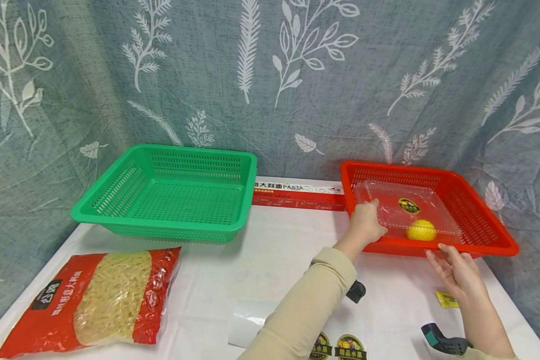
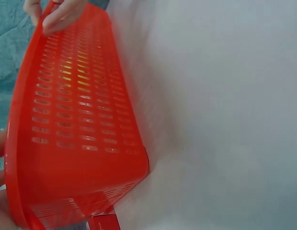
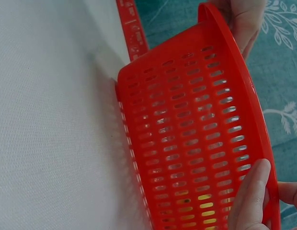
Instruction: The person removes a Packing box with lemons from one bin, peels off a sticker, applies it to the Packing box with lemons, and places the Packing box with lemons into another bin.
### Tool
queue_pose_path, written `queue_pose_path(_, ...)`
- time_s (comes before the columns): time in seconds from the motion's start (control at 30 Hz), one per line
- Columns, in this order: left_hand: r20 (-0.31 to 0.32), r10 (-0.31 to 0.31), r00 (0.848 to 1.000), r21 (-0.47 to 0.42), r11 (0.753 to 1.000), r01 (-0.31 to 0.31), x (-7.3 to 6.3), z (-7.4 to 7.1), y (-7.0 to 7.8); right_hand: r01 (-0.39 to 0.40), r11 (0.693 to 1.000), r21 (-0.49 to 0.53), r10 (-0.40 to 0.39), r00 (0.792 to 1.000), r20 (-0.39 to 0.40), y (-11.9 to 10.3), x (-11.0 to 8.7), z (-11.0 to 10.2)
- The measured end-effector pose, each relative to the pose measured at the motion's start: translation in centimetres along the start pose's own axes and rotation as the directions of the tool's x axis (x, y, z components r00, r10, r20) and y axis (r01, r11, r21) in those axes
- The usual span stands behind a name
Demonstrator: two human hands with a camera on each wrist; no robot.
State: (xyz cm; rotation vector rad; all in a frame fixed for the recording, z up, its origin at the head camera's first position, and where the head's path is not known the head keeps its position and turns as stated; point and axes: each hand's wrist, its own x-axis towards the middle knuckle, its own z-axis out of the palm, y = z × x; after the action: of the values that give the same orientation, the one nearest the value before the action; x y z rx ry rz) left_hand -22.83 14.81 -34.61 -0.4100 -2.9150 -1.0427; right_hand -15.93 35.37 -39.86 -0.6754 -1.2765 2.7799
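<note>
A red plastic basket (image 1: 486, 220) stands at the right of the table. In it lies a clear plastic box (image 1: 387, 192) with a round black-and-gold label; a yellow ball (image 1: 421, 230) shows near its front edge. My left hand (image 1: 365, 222) reaches over the basket's front left corner, thumb and fingers at the left edge of the clear box. The basket's rim hides part of those fingers in the left wrist view. At the front rim, my right hand (image 1: 459, 270) pinches the basket, one finger (image 3: 254, 191) against the outer wall and the thumb inside.
A green basket (image 1: 162, 225) stands at the back left, with a red bag of pasta (image 1: 112, 295) before it. Behind, a red-and-white pasta carton (image 1: 297, 195) lies between the baskets. Round labels (image 1: 350, 347) and a small yellow packet (image 1: 446, 299) lie in front.
</note>
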Motion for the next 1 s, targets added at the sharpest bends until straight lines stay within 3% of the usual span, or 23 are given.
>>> queue_pose_path(0.13,-0.014,-0.017,1.000,0.015,1.000,0.017,0.0,0.1,0.1,0.022,0.999,-0.045,-0.023,1.000,-0.005,0.1,2.7,-2.7)
queue_pose_path(0.23,-0.006,-0.025,1.000,0.000,1.000,0.025,-0.1,0.2,0.1,0.025,0.999,-0.046,-0.025,1.000,0.005,0.1,3.6,-3.6)
queue_pose_path(0.27,-0.004,-0.022,1.000,0.005,1.000,0.022,0.0,0.2,0.2,0.046,0.997,-0.065,-0.046,0.999,0.002,0.1,3.6,-3.5)
queue_pose_path(0.43,-0.014,0.003,1.000,0.073,0.997,-0.002,0.1,0.2,0.2,0.006,1.000,-0.012,-0.006,1.000,-0.003,-0.2,0.7,-0.8)
queue_pose_path(0.57,0.003,-0.004,1.000,0.037,0.999,0.003,0.1,0.2,0.3,-0.009,0.999,0.033,0.007,0.999,0.052,-0.4,-1.5,0.9)
queue_pose_path(0.73,0.018,-0.011,1.000,0.018,1.000,0.011,0.1,-0.1,0.5,-0.020,0.998,0.058,0.015,0.996,0.092,-0.6,-2.0,1.3)
queue_pose_path(0.87,0.047,0.044,0.998,-0.024,0.999,-0.043,-0.1,-0.2,0.1,-0.060,0.996,0.060,0.053,0.992,0.112,-0.7,-1.9,1.0)
queue_pose_path(1.0,0.105,0.154,0.983,-0.071,0.987,-0.147,-0.7,-1.1,-0.8,-0.119,0.992,-0.052,0.125,0.981,0.147,-0.6,-1.8,0.7)
